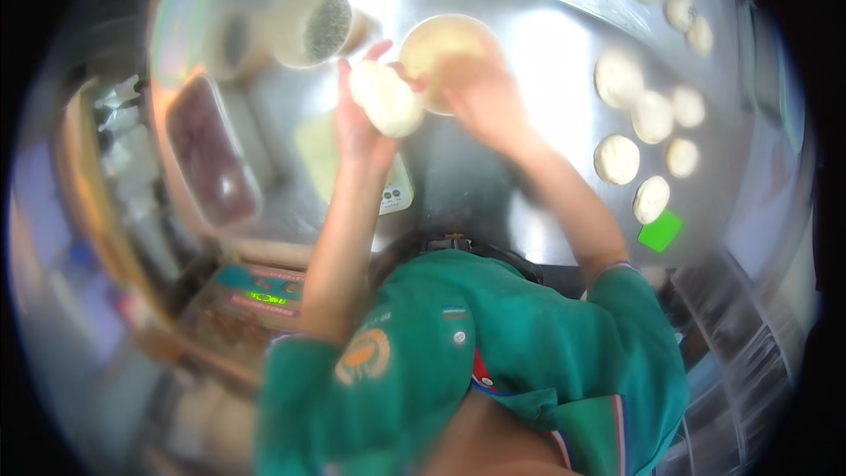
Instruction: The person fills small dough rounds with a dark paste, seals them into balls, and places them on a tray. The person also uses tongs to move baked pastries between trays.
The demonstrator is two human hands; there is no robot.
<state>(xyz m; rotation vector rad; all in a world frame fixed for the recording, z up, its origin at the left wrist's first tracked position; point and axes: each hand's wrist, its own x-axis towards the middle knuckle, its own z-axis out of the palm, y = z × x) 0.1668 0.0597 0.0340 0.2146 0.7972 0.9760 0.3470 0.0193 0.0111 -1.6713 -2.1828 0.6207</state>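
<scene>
At upper centre, dough (388, 99) is cradled by the left hand (356, 130), fingers parted; a bowl (416, 39) is overlapped by the right hand (485, 101), whose blurred fingers cannot be read.

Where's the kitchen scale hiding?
In the head view, the kitchen scale is left of centre, partly hidden by the left forearm, right of the tray of dark red food.

The bench (458, 181) was smooth, glossy metal — bright with reflections — while the dough piece (386, 99) looked smooth and matt, the dark speckled grains (328, 26) rough, and the green shirt (555, 322) matt, softly creased cloth.
</scene>
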